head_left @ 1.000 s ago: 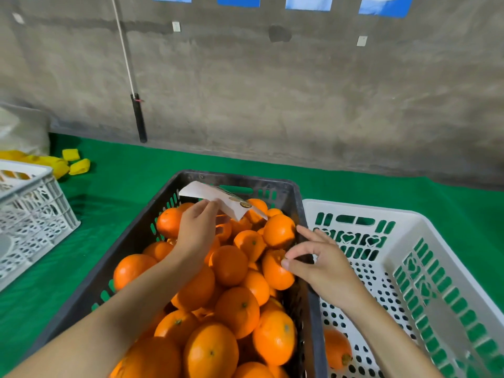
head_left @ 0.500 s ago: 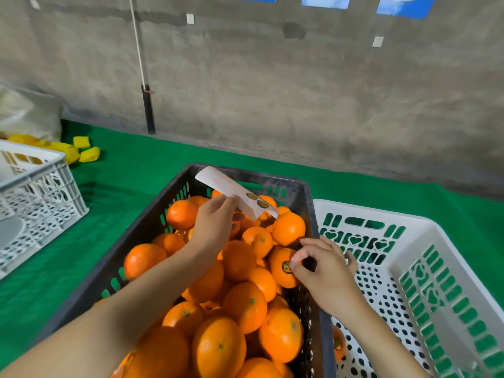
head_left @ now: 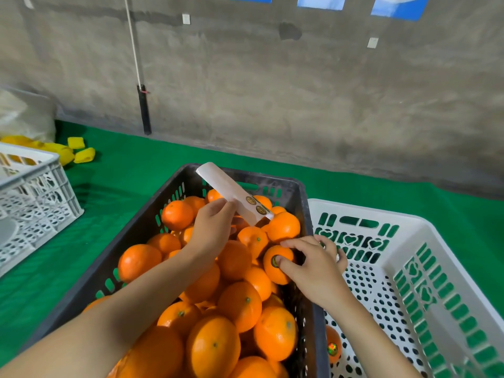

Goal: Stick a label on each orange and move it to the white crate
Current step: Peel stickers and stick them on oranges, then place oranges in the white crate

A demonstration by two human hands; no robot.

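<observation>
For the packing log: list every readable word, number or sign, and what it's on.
No text can be read.
Label strip, two round stickers: too small.
Label on the gripped orange: too small.
Sticker on the lone orange in the white crate: blurred.
Blue wall sheets: cropped, blank.

green mat (head_left: 131, 181): black crate (head_left: 133, 238), white crate (head_left: 411, 230), yellow scraps (head_left: 84, 155)

Three crates sit on the worktop (head_left: 122, 173), which runs back to the wall (head_left: 272, 91). The middle crate (head_left: 272, 184) holds a heap of oranges (head_left: 237, 304). The right crate (head_left: 381, 211) stands touching its right side, with a lone orange (head_left: 333, 342) in its near left corner. The left crate (head_left: 41, 186) stands well apart, at the left edge. Over the heap's far end the left hand (head_left: 212, 227) holds a label strip (head_left: 229, 189). The right hand (head_left: 316, 266) grips an orange (head_left: 270, 274) lying against the middle crate's right wall. Behind, a pole (head_left: 143, 110) leans on the wall.
</observation>
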